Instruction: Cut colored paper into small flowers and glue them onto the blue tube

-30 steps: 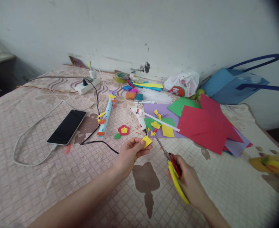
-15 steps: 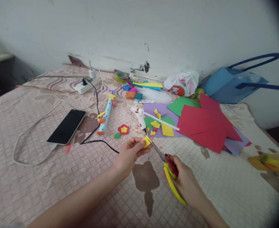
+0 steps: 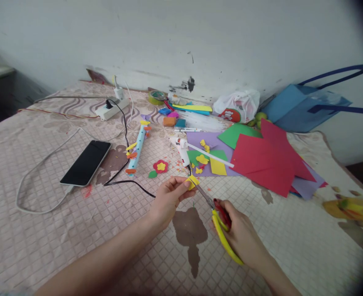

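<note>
Head view: we hold a small yellow piece [image 3: 195,179] in our left hand [image 3: 166,203], pinched at its left side between thumb and fingers, near the middle of the table. Our right hand [image 3: 243,234] has its fingers wrapped around the handles of the scissors [image 3: 223,242], one grip yellow and the other red. The blades point up and to the left and their tips meet the yellow piece; we cannot tell how deep they go into it.

Just beyond our left hand, a white glue gun [image 3: 183,152] lies at the left part of a purple sheet [image 3: 196,137], with a pale glue stick [image 3: 212,155] jutting from it to the right. Yellow cutouts and green scraps are spread on that sheet. To the left of the gun we see a red flower [image 3: 165,166] with a yellow centre and a green leaf [image 3: 152,174] beside it, then a light blue strip [image 3: 137,150] decorated with orange and yellow bits. A black cord [image 3: 126,181] runs past the strip toward a white power strip [image 3: 112,109]. Farther left lies a phone [image 3: 86,163] with a white cable attached. Red sheets [image 3: 264,160] overlap on our right, in front of a blue bag [image 3: 301,107].
</note>
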Demonstrator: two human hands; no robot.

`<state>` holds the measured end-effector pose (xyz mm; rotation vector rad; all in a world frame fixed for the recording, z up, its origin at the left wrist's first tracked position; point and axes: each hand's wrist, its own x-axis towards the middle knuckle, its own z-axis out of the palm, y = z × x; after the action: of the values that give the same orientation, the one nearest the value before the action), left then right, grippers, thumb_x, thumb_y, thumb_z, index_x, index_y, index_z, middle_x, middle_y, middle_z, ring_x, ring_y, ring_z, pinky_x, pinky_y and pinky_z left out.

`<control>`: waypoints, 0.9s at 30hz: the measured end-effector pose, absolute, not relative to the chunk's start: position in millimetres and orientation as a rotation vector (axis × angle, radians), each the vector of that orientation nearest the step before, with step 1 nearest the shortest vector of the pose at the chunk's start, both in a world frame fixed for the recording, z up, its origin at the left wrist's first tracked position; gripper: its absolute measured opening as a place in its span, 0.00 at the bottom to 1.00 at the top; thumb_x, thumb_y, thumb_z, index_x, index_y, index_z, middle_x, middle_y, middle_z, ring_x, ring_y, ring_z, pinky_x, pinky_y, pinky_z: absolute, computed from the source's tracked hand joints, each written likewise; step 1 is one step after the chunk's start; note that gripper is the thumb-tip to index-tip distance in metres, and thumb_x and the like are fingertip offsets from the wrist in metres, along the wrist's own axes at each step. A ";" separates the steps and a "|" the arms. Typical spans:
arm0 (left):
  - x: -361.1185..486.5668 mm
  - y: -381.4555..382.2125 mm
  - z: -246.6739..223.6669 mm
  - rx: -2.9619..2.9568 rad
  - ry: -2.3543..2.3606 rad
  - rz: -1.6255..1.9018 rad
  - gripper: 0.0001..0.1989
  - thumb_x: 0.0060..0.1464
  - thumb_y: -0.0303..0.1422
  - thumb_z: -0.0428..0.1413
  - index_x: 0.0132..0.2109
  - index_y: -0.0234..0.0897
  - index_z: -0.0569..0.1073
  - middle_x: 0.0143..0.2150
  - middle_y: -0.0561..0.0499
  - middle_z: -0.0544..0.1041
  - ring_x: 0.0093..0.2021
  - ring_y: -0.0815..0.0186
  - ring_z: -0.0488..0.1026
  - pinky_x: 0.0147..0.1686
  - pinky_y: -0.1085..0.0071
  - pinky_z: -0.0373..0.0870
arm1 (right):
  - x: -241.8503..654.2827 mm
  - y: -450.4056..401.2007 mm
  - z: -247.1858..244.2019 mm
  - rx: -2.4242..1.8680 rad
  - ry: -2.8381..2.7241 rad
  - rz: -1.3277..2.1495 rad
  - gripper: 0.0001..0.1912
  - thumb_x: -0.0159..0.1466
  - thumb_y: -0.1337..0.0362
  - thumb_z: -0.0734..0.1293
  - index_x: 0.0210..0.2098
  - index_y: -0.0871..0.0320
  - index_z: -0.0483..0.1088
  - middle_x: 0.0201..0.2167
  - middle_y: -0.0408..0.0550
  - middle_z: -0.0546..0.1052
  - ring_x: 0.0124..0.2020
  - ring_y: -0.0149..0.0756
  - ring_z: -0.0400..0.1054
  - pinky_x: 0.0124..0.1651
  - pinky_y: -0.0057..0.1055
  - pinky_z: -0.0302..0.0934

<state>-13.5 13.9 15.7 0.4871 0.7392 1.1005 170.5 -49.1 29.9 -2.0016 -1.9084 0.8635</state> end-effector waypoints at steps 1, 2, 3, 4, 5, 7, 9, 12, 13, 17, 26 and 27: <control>-13.4 13.7 15.8 0.486 0.742 1.101 0.06 0.48 0.30 0.61 0.32 0.32 0.72 0.32 0.51 0.76 0.32 0.72 0.73 0.37 0.75 0.72 | 170.8 -49.3 29.7 -2.002 -1.917 0.851 0.16 0.57 0.53 0.64 0.40 0.55 0.60 0.28 0.44 0.72 0.26 0.36 0.66 0.29 0.29 0.58; -13.4 13.5 15.8 0.483 0.745 1.100 0.06 0.47 0.30 0.61 0.31 0.32 0.73 0.32 0.51 0.76 0.32 0.72 0.73 0.37 0.75 0.72 | 171.0 -49.5 29.4 -2.003 -1.928 0.841 0.16 0.57 0.53 0.64 0.40 0.55 0.60 0.27 0.44 0.72 0.26 0.36 0.66 0.29 0.28 0.58; -13.4 13.4 15.6 0.481 0.745 1.099 0.06 0.47 0.30 0.61 0.31 0.32 0.73 0.32 0.52 0.76 0.32 0.72 0.73 0.37 0.75 0.72 | 171.3 -49.7 29.0 -2.004 -1.937 0.835 0.16 0.57 0.53 0.63 0.40 0.55 0.60 0.27 0.43 0.72 0.26 0.36 0.66 0.29 0.28 0.58; -13.6 13.4 15.4 0.480 0.743 1.096 0.06 0.47 0.30 0.61 0.31 0.32 0.73 0.32 0.52 0.76 0.32 0.72 0.73 0.37 0.75 0.72 | 171.6 -49.8 28.5 -2.003 -1.942 0.831 0.16 0.57 0.52 0.63 0.40 0.55 0.60 0.26 0.43 0.72 0.25 0.35 0.66 0.28 0.28 0.58; -13.7 13.4 15.0 0.479 0.740 1.093 0.06 0.47 0.30 0.61 0.31 0.32 0.73 0.33 0.52 0.76 0.32 0.72 0.73 0.38 0.75 0.72 | 171.8 -49.9 27.9 -2.001 -1.946 0.828 0.16 0.57 0.53 0.63 0.40 0.55 0.61 0.26 0.43 0.72 0.25 0.35 0.66 0.28 0.28 0.57; -14.0 13.7 14.2 0.477 0.732 1.091 0.06 0.48 0.31 0.61 0.31 0.32 0.73 0.33 0.51 0.76 0.32 0.73 0.73 0.38 0.75 0.71 | 172.3 -50.0 26.8 -1.998 -1.947 0.819 0.15 0.57 0.53 0.63 0.39 0.55 0.61 0.26 0.43 0.72 0.25 0.35 0.66 0.28 0.28 0.57; -13.9 14.0 13.7 0.474 0.726 1.089 0.06 0.48 0.30 0.61 0.31 0.32 0.74 0.33 0.52 0.76 0.32 0.73 0.73 0.38 0.75 0.71 | 173.0 -50.2 26.0 -1.987 -1.953 0.816 0.13 0.57 0.55 0.63 0.38 0.55 0.61 0.25 0.43 0.71 0.24 0.35 0.65 0.27 0.27 0.57; -12.8 13.6 13.9 0.459 0.729 1.090 0.06 0.47 0.30 0.61 0.31 0.32 0.73 0.32 0.52 0.76 0.32 0.72 0.73 0.38 0.75 0.72 | 174.4 -51.2 25.8 -1.968 -1.962 0.836 0.12 0.57 0.57 0.63 0.38 0.55 0.61 0.25 0.42 0.71 0.24 0.34 0.65 0.27 0.27 0.57; -12.2 13.2 14.1 0.452 0.731 1.086 0.06 0.47 0.30 0.61 0.31 0.32 0.73 0.32 0.52 0.76 0.32 0.72 0.73 0.38 0.75 0.72 | 175.0 -51.7 26.0 -1.965 -1.963 0.846 0.12 0.56 0.58 0.63 0.38 0.55 0.61 0.25 0.42 0.71 0.24 0.34 0.65 0.27 0.27 0.57; -10.2 10.7 13.7 0.419 0.735 1.064 0.06 0.46 0.30 0.62 0.30 0.32 0.73 0.31 0.52 0.76 0.32 0.72 0.74 0.37 0.75 0.72 | 177.3 -53.4 26.5 -1.988 -1.972 0.861 0.12 0.56 0.58 0.63 0.37 0.55 0.61 0.24 0.42 0.72 0.23 0.34 0.64 0.26 0.27 0.56; -8.9 9.3 9.7 0.408 0.733 1.051 0.07 0.45 0.31 0.62 0.30 0.31 0.73 0.31 0.51 0.77 0.32 0.71 0.74 0.38 0.75 0.71 | 177.4 -53.8 28.7 -1.998 -1.965 0.889 0.09 0.56 0.60 0.63 0.35 0.55 0.61 0.26 0.43 0.73 0.25 0.35 0.66 0.27 0.27 0.55; -8.9 9.5 10.0 0.404 0.737 1.050 0.08 0.45 0.31 0.63 0.30 0.31 0.73 0.31 0.51 0.77 0.32 0.71 0.74 0.38 0.75 0.71 | 177.1 -53.8 29.3 -2.001 -1.959 0.896 0.10 0.57 0.59 0.63 0.36 0.55 0.61 0.26 0.44 0.73 0.25 0.35 0.66 0.26 0.27 0.55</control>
<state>-8.9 9.5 10.0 0.4039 0.7373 1.0495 177.1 -53.8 29.3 -2.0006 -1.9592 0.8956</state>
